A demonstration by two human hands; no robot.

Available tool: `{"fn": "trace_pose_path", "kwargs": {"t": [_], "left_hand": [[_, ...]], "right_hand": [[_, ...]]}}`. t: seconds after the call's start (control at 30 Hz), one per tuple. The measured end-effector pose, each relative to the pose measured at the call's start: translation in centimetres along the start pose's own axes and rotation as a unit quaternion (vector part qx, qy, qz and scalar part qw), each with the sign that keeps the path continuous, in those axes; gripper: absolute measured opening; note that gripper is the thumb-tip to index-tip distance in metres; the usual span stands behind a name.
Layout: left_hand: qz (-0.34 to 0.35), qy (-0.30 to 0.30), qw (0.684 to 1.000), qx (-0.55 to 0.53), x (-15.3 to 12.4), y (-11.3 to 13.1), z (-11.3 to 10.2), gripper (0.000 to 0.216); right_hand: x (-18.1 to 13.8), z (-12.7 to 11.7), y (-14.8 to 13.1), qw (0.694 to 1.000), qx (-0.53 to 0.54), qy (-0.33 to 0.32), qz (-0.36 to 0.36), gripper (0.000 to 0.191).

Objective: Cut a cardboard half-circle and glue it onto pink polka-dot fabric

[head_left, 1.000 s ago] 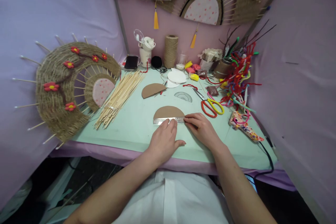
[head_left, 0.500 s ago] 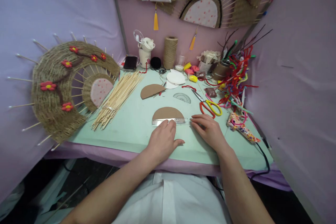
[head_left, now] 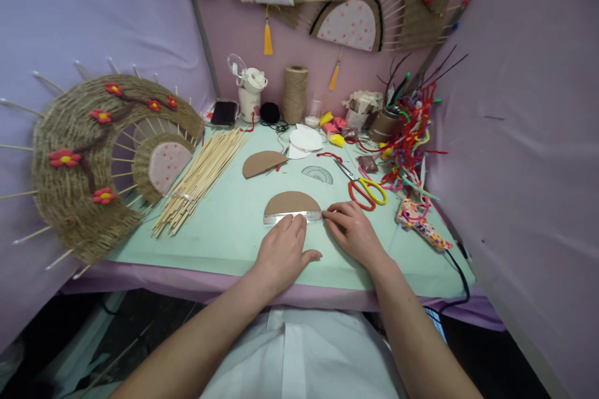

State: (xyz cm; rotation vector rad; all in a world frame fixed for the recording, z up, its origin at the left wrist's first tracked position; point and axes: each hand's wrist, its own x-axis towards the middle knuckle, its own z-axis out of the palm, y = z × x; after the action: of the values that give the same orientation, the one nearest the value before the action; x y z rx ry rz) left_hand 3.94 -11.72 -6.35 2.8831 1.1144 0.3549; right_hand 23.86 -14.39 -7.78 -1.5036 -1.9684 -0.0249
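A brown cardboard half-disc (head_left: 292, 201) lies on the table with its straight side toward me. Along that side rests a clear ruler (head_left: 271, 220). My left hand (head_left: 281, 248) lies over the ruler with its fingers stretched out, fingertips pressing on it and the thumb spread to the right. At the ruler's right end, by the cardboard's corner, my right hand (head_left: 352, 230) has its thumb and fingers pinched together; the fingertips partly hide that end. A protractor (head_left: 318, 174) and scissors (head_left: 360, 187) with red and yellow handles lie just beyond.
A bundle of thin sticks (head_left: 199, 184) and a twine-woven fan (head_left: 84, 131) are on the left. A second cardboard half-disc (head_left: 262, 163) lies farther back. At right are a glue gun (head_left: 423, 224) with a cord and tangled pipe cleaners (head_left: 416, 137). A twine spool (head_left: 296, 95) stands behind.
My right hand has come slightly left, onto the ruler's right end at the cardboard's corner. My left hand stays on the ruler. The whole view has shifted a little.
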Motion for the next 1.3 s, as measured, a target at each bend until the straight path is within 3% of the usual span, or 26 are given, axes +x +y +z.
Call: {"fn": "trace_pose_path", "kwargs": {"t": [1.3], "left_hand": [[-0.01,-0.002,1.0,-0.014,-0.17,0.19,0.0,0.065]], "right_hand": [[-0.08,-0.29,0.13,0.999,0.041,0.006,0.011,0.021]]}}
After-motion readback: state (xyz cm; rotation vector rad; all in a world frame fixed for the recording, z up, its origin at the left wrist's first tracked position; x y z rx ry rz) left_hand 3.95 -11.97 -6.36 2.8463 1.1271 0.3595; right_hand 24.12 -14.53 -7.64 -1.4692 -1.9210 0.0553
